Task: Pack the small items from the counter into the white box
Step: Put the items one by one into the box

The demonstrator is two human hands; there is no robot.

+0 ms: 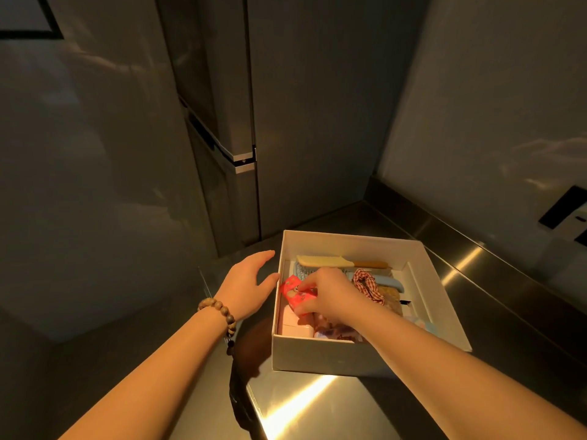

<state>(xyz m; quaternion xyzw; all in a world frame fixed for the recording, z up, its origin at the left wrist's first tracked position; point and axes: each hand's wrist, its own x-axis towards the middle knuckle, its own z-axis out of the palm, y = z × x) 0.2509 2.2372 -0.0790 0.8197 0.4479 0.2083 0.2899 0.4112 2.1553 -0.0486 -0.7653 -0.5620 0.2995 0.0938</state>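
Note:
The white box (pixel 320 352) sits open on the steel counter (pixel 317 404). Inside it lie a cream spatula with a wooden handle (pixel 324 261), a red checked scrunchie (pixel 368 285), a pale blue item (pixel 389 281), a pink case (pixel 293 322) and other small things. My right hand (pixel 330 296) is inside the box, fingers pinched on a red packet (pixel 293 293) near the left wall. My left hand (pixel 247 287), with a bead bracelet on the wrist, rests with fingers spread against the outside of the box's left wall.
A tall steel refrigerator (pixel 241 122) stands behind the box. Grey walls close in at left and right. A black and white wall fitting (pixel 568 214) is at the right edge. The counter's front left edge (pixel 251 398) drops off just left of the box.

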